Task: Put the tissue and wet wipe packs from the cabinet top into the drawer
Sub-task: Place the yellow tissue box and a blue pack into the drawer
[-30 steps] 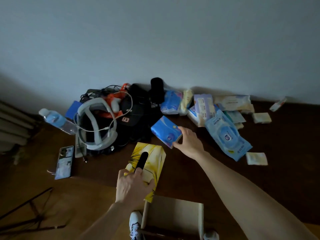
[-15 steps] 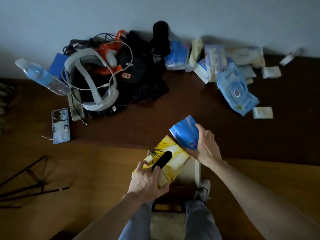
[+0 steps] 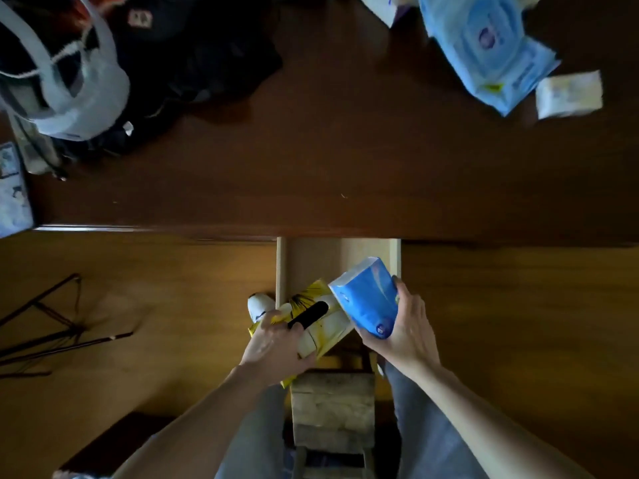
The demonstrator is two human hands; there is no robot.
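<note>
Yellow tissue box [image 3: 316, 323] in my left hand [image 3: 273, 347], fingers curled round near end, tilted over open drawer [image 3: 281, 267]. Blue tissue pack [image 3: 368, 299] gripped by right hand [image 3: 404, 326], touching box. Risk: both jam together, drawer narrow, box corner catches left wall. Room deeper toward counter [image 3: 345, 160]; more packs [image 3: 491, 53] there.

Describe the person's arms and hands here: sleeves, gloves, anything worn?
Both forearms are bare, with no sleeve in view. The left hand and right hand wear no gloves; no watch, ring or band is visible. Dim light hides finer detail.
</note>
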